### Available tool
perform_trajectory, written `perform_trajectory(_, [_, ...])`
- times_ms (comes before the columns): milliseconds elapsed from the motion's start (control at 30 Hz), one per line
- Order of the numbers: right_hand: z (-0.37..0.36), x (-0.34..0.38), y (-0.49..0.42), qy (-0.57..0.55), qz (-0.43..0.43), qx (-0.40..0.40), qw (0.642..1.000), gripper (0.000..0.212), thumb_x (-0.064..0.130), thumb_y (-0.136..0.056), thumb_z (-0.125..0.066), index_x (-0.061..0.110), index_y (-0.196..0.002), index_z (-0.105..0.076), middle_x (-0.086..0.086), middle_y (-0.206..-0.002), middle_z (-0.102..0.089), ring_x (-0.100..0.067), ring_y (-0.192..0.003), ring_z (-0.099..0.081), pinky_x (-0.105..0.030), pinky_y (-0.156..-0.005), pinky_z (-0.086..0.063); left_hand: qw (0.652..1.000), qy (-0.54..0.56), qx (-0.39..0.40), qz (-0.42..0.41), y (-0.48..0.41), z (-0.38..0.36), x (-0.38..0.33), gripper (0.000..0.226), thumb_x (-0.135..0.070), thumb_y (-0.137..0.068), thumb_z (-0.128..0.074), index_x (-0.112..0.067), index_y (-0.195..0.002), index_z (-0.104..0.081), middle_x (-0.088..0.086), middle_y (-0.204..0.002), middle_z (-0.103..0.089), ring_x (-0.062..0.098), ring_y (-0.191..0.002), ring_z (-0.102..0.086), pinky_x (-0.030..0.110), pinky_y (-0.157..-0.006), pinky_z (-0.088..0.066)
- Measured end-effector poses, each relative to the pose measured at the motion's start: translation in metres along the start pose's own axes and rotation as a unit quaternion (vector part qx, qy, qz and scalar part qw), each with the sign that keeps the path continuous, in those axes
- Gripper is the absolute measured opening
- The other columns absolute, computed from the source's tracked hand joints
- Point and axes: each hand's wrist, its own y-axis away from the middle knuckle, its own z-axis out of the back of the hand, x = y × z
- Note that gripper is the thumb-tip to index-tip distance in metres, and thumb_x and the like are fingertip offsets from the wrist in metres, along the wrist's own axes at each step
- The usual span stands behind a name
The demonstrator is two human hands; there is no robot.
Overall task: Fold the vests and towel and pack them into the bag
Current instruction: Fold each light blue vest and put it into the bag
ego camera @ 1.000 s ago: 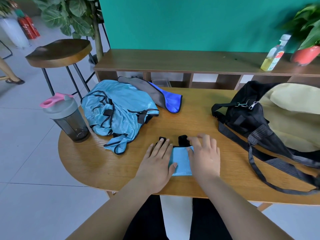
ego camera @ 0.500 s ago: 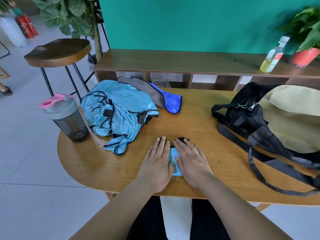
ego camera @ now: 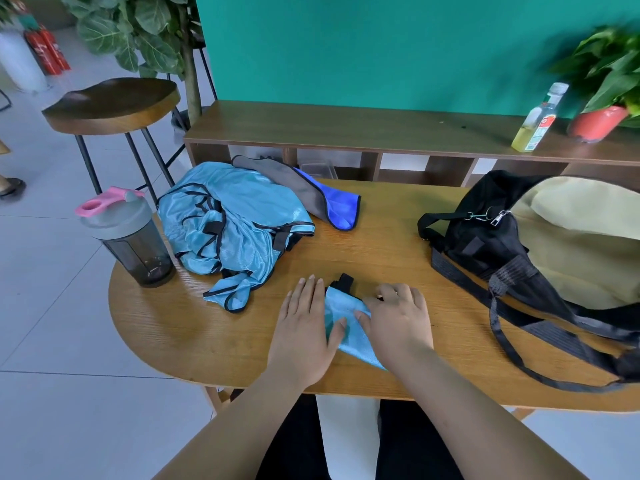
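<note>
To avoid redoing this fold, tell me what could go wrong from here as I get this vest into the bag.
The folded vest looks slippery; lifting it from under the flat left hand and curled right hand may let it unfold. The strap of the bag loops across the table and could snag. The shaker bottle stands beside the vest pile, near the table's edge; pulling the next vest might tip it.

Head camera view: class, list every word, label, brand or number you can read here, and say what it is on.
Nothing can be read for certain.
Bottle on the shelf: printed label, too blurred to read.
Fire extinguishers: white markings, too small and blurred.
Shaker bottle and bag: no lettering visible.
</note>
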Motion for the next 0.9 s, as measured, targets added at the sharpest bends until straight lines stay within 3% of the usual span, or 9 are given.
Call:
perform_trajectory(167, [0.022,-0.017,-0.011,-0.008,-0.014,0.072,0.997,0.04,0.068,-0.098,-0.051,0.032,-0.098,-0.07,0.01,-0.094,-0.062,-0.022,-0.113,-0.054,-0.042,-0.11,-0.034,0.999,0.021,-0.038,0.021,0.002,0.003,0.003,0.074,-0.063,-0.108,-0.025,-0.018,-0.166,-0.019,0.001,-0.17,-0.027,0.018,-0.16,-0.014,0.041,-0.131,-0.016])
perform_trajectory(267, [0.027,-0.032,-0.017,-0.056,-0.032,0.13,0.989,0.049,0.075,-0.086,-0.064,0.028,-0.096,-0.072,0.009,-0.085,-0.067,-0.018,-0.097,-0.057,-0.038,-0.089,-0.035,0.999,0.014,-0.045,0.022,0.004,0.007,-0.001,0.074,-0.066,-0.106,-0.024,-0.019,-0.163,-0.028,0.002,-0.163,-0.037,0.021,-0.155,-0.025,0.041,-0.13,-0.021])
perform_trajectory(333, [0.026,-0.041,-0.018,-0.08,-0.034,0.161,0.983,0.054,0.079,-0.08,-0.067,0.027,-0.093,-0.076,0.009,-0.084,-0.069,-0.016,-0.092,-0.058,-0.039,-0.086,-0.034,0.998,0.008,-0.056,0.026,0.005,0.008,-0.002,0.073,-0.068,-0.105,-0.027,-0.02,-0.159,-0.035,0.001,-0.157,-0.042,0.022,-0.15,-0.032,0.041,-0.127,-0.028])
perform_trajectory(433, [0.022,-0.049,-0.013,-0.095,-0.03,0.176,0.979,0.061,0.083,-0.082,-0.061,0.025,-0.092,-0.076,0.009,-0.09,-0.068,-0.018,-0.103,-0.052,-0.041,-0.09,-0.032,0.995,-0.008,-0.094,0.044,0.007,0.01,-0.004,0.066,-0.071,-0.099,-0.039,-0.023,-0.142,-0.05,-0.001,-0.136,-0.051,0.02,-0.128,-0.046,0.038,-0.11,-0.042])
perform_trajectory(533, [0.019,-0.048,-0.005,-0.123,-0.037,0.167,0.978,0.068,0.08,-0.095,-0.042,0.02,-0.083,-0.07,0.004,-0.088,-0.066,-0.022,-0.104,-0.051,-0.042,-0.093,-0.035,0.99,-0.016,-0.125,0.059,0.007,0.014,-0.007,0.053,-0.074,-0.091,-0.048,-0.028,-0.115,-0.055,-0.007,-0.11,-0.05,0.019,-0.104,-0.049,0.039,-0.093,-0.045])
perform_trajectory(667, [0.014,-0.045,0.004,-0.157,-0.064,0.138,0.976,0.058,0.069,-0.102,-0.04,0.02,-0.083,-0.067,0.003,-0.084,-0.066,-0.02,-0.093,-0.057,-0.042,-0.094,-0.039,0.989,-0.028,-0.088,0.117,0.009,0.018,-0.017,0.048,-0.078,-0.093,-0.04,-0.031,-0.098,-0.049,-0.012,-0.093,-0.053,0.016,-0.093,-0.054,0.038,-0.085,-0.044])
perform_trajectory(767, [0.011,-0.042,0.01,-0.175,-0.082,0.124,0.973,0.054,0.066,-0.102,-0.043,0.021,-0.075,-0.057,0.003,-0.077,-0.064,-0.018,-0.082,-0.06,-0.041,-0.094,-0.044,0.988,-0.011,-0.04,0.148,0.009,0.029,-0.034,0.049,-0.072,-0.098,-0.04,-0.026,-0.108,-0.053,-0.011,-0.096,-0.059,0.017,-0.099,-0.06,0.037,-0.088,-0.042])
perform_trajectory(900, [0.008,-0.04,0.018,-0.218,-0.117,0.1,0.964,0.052,0.063,-0.101,-0.049,0.023,-0.068,-0.052,0.006,-0.067,-0.06,-0.018,-0.074,-0.061,-0.041,-0.091,-0.049,0.963,0.154,0.068,0.21,-0.002,0.043,-0.051,0.046,-0.064,-0.095,-0.057,-0.02,-0.105,-0.051,-0.012,-0.085,-0.06,0.013,-0.082,-0.063,0.041,-0.085,-0.054])
